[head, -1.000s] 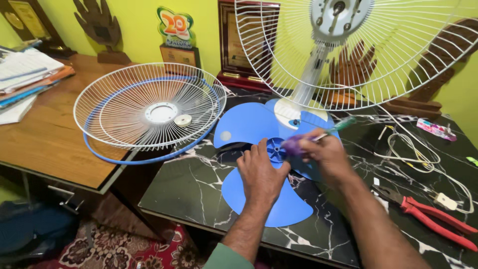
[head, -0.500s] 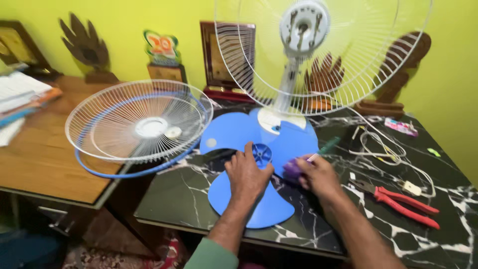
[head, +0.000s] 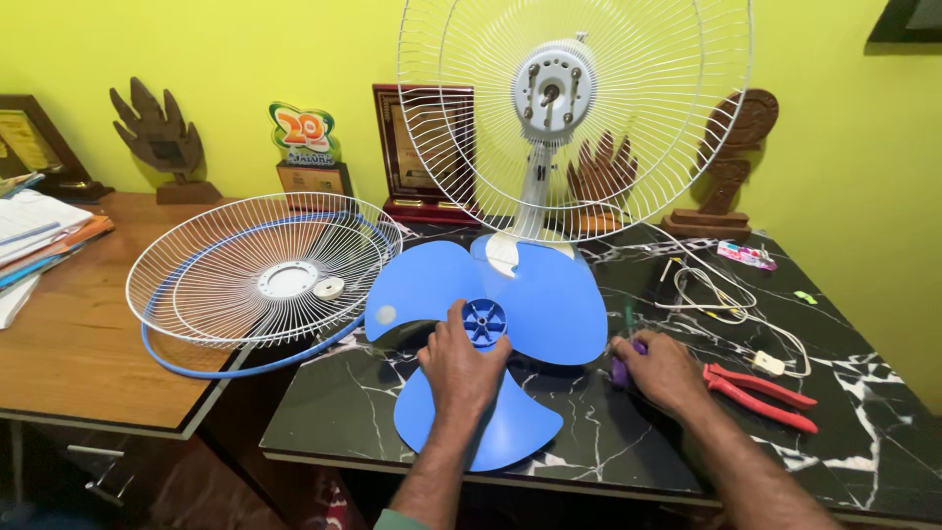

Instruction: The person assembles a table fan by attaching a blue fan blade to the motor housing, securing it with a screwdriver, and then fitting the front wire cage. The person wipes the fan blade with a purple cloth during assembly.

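Lowered since the earlier frames: the right hand, which was raised near the blade hub with a purple-handled screwdriver, now rests on the black marble table to the right of the blade, fingers curled around the tool's handle, its shaft pointing away toward the fan. Tool no longer at the hub; the hub stands uncovered.

Item, principal: blue three-bladed fan blade, lying flat on the marble table in front of the fan's base, ribbed hub facing up.

Left hand: palm down on the near blade, fingers spread and pressing, fingertips touching the hub's rim; forearm coming in from the lower edge.

Adjacent: white table fan, upright behind the blade, rear grille fitted, motor shaft bare. Detached front grille with blue rim, lying to the left across the wooden desk. Red-handled pliers just right of the right hand. White cable beyond them.
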